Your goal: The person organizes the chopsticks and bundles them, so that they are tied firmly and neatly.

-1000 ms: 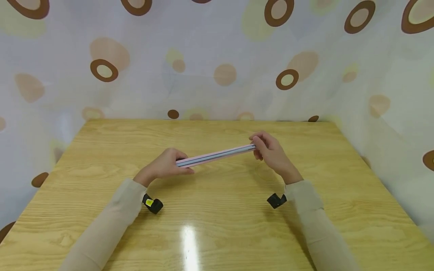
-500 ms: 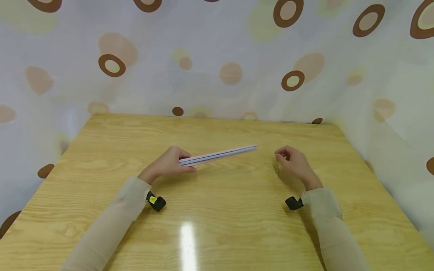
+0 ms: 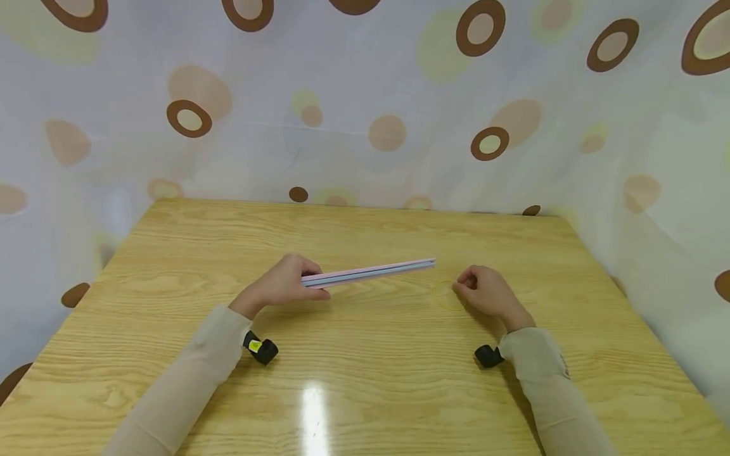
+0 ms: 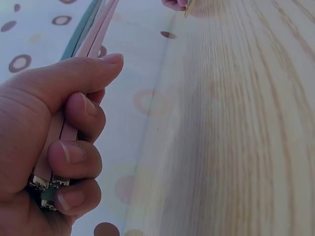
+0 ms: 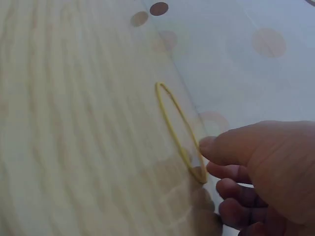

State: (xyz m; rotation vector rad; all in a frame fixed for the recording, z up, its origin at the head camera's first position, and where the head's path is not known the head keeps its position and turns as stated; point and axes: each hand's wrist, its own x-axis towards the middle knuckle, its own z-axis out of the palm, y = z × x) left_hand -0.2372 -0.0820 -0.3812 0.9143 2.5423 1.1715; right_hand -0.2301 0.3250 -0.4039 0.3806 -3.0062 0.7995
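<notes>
A bundle of pink and blue-green chopsticks (image 3: 371,273) is gripped near one end by my left hand (image 3: 282,280), held above the table and tilted slightly up to the right. In the left wrist view, the curled fingers wrap round the sticks, and their patterned silver ends (image 4: 40,183) show by the palm. To the right of the bundle's free end, my right hand (image 3: 487,293) pinches a yellow rubber band (image 5: 170,129) between thumb and fingers. The band hangs as a long loop, apart from the chopsticks. It is very faint in the head view.
A wooden table (image 3: 365,367) lies under both hands. Behind and beside it hangs a white cloth (image 3: 331,76) patterned with brown and beige circles. Black wrist cameras (image 3: 261,349) sit at both cuffs.
My right hand has let go of the chopsticks' far end and moved right, then a little back toward me, with the rubber band. My left hand keeps its grip; the bundle has levelled slightly.
</notes>
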